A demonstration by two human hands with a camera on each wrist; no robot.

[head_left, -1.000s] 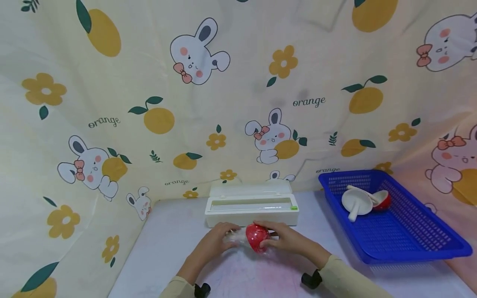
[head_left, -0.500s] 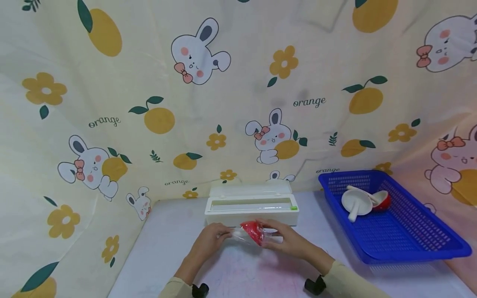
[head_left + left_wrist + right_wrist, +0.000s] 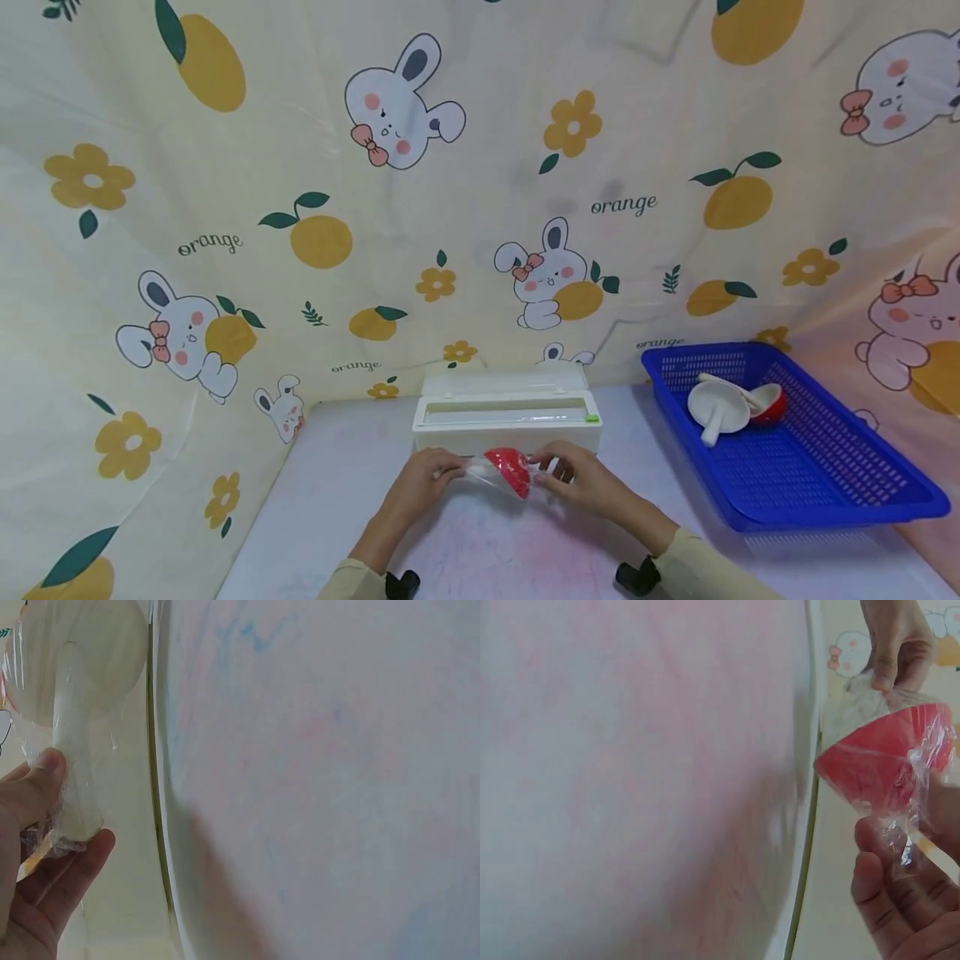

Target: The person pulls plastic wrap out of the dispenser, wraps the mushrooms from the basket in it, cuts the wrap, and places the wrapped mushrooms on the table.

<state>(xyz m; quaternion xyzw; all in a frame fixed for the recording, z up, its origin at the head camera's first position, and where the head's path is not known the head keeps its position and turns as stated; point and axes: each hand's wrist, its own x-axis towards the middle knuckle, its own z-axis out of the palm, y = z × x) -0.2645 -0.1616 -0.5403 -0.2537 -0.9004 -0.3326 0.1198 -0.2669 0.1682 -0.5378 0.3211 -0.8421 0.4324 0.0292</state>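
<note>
Between the hands is a soup spoon with a red-backed bowl (image 3: pixel 509 472) and a white handle (image 3: pixel 73 742), wrapped in clear cling film (image 3: pixel 909 832). The left hand (image 3: pixel 424 493) pinches the wrapped handle near its end, thumb on one side and fingers on the other in the left wrist view. At the bowl's right side, the right hand (image 3: pixel 581 479) has its fingertips on the loose gathered film. The right wrist view shows the bowl's red back close above those fingertips. The spoon is held up in front of a white cling film dispenser (image 3: pixel 507 439).
The dispenser's lid (image 3: pixel 504 382) stands raised, and a green slider (image 3: pixel 592 418) sits at its right end. A blue basket (image 3: pixel 810 467) at the right holds a white spoon (image 3: pixel 717 405) and a red-and-white spoon (image 3: pixel 771 406). Patterned cloth hangs behind the table.
The spoon has tilted, so its red bowl now shows side-on. The left hand has shifted slightly left along the handle. The right hand's fingers have drawn in on the film beside the bowl.
</note>
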